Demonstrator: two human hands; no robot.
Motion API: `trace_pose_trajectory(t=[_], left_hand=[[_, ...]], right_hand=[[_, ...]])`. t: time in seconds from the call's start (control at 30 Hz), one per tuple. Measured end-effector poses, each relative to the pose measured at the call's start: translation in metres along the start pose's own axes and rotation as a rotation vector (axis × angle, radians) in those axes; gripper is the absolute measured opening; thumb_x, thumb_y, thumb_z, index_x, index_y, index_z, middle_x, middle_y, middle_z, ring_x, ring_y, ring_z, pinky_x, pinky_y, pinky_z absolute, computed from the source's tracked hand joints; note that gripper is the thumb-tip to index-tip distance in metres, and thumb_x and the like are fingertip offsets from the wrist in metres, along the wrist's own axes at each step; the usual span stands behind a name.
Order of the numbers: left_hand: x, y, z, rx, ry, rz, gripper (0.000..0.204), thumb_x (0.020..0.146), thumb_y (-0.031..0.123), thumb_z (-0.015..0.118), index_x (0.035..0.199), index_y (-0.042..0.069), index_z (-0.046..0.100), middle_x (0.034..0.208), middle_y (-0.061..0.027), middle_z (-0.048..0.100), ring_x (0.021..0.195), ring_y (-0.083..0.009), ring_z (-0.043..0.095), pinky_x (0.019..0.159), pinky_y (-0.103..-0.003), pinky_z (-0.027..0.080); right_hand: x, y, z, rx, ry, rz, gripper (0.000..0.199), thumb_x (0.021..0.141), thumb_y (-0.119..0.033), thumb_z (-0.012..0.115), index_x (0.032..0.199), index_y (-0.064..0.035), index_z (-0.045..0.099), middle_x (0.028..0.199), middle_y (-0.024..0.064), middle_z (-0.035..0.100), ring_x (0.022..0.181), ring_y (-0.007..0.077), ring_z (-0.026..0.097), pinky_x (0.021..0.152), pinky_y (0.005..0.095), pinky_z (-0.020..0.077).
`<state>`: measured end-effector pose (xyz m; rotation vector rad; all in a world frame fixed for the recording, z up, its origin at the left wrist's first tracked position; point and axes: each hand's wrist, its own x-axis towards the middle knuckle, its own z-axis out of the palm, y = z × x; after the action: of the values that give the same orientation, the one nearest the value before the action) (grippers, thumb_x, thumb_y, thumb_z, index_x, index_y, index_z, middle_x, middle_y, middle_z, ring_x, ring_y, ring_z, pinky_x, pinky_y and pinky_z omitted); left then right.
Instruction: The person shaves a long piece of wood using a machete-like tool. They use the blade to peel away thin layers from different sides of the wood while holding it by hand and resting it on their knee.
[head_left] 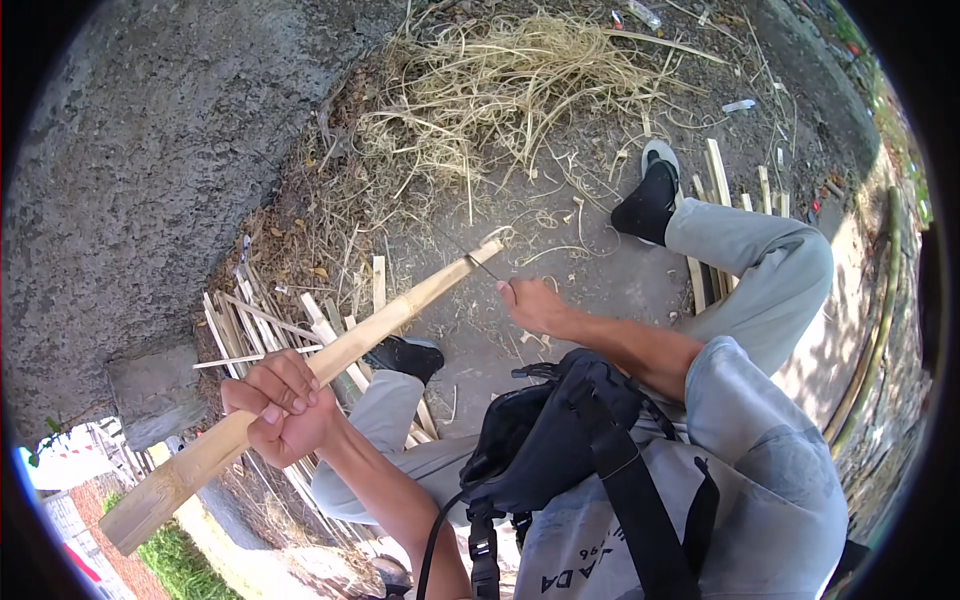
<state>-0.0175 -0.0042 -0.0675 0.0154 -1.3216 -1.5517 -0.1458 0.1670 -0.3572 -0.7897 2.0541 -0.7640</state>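
Note:
My left hand (283,405) is wrapped round a long pale bamboo slat (370,335), which runs slantwise from the lower left to the middle of the view. The slat's broad end lies behind that hand. My right hand (540,308) is closed round a thin knife (483,268); its handle is hidden in the fingers. The blade crosses the slat close to its far end, touching or nearly touching it. A small curl shows at the slat's tip beside the blade.
A heap of pale shavings (520,85) lies on the ground ahead. Bamboo strips (262,318) are stacked at left, with more strips (716,172) at right beside my leg. A rough grey wall or slab (170,170) rises at left. A dark bag (555,430) hangs at my front.

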Motion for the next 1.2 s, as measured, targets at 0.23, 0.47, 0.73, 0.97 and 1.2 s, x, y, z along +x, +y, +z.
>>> trace_pose_trajectory(t=[0.23, 0.47, 0.73, 0.97, 1.2], left_hand=[[0.006, -0.007, -0.003, 0.019, -0.015, 0.016, 0.017, 0.065, 0.008, 0.048, 0.06, 0.011, 0.032, 0.043, -0.0039, 0.034, 0.032, -0.0119, 0.03, 0.034, -0.023, 0.03], [0.003, 0.005, -0.008, -0.006, -0.012, 0.005, 0.015, 0.065, 0.004, 0.047, 0.061, 0.01, 0.033, 0.043, -0.0048, 0.037, 0.032, -0.0111, 0.031, 0.034, -0.024, 0.03], [0.005, 0.0, -0.006, -0.002, 0.013, 0.012, 0.014, 0.065, 0.005, 0.046, 0.061, 0.009, 0.034, 0.044, -0.0048, 0.036, 0.034, -0.0111, 0.031, 0.036, -0.024, 0.03], [0.01, -0.016, -0.001, -0.029, 0.002, -0.006, 0.014, 0.064, 0.005, 0.045, 0.06, 0.01, 0.033, 0.043, -0.0045, 0.036, 0.033, -0.0109, 0.03, 0.034, -0.023, 0.029], [0.003, -0.002, -0.004, 0.034, 0.041, 0.011, 0.016, 0.065, 0.007, 0.046, 0.058, 0.011, 0.032, 0.042, -0.0048, 0.035, 0.032, -0.0106, 0.029, 0.032, -0.022, 0.027]], right_hand=[[0.009, 0.064, -0.008, -0.037, 0.078, 0.008, 0.044, 0.097, -0.037, 0.038, 0.092, 0.0007, 0.06, 0.079, 0.0324, 0.061, 0.079, 0.0491, 0.061, 0.075, 0.0549, 0.0485], [-0.029, -0.028, -0.013, 0.023, -0.053, -0.216, 0.048, 0.097, -0.036, 0.037, 0.091, 0.0026, 0.064, 0.082, 0.0323, 0.062, 0.083, 0.048, 0.062, 0.079, 0.0532, 0.0495], [-0.023, -0.016, -0.007, -0.015, -0.013, 0.066, 0.044, 0.097, -0.034, 0.037, 0.093, 0.0009, 0.062, 0.078, 0.0316, 0.061, 0.08, 0.0476, 0.061, 0.077, 0.0536, 0.0492], [0.014, 0.099, 0.009, -0.106, 0.092, 0.066, 0.043, 0.098, -0.036, 0.036, 0.1, 0.0003, 0.058, 0.075, 0.0303, 0.061, 0.078, 0.0491, 0.06, 0.077, 0.055, 0.0485], [-0.031, 0.016, -0.006, 0.005, 0.044, -0.079, 0.048, 0.098, -0.036, 0.035, 0.094, 0.0016, 0.064, 0.078, 0.0316, 0.061, 0.08, 0.0472, 0.061, 0.079, 0.0538, 0.0495]])
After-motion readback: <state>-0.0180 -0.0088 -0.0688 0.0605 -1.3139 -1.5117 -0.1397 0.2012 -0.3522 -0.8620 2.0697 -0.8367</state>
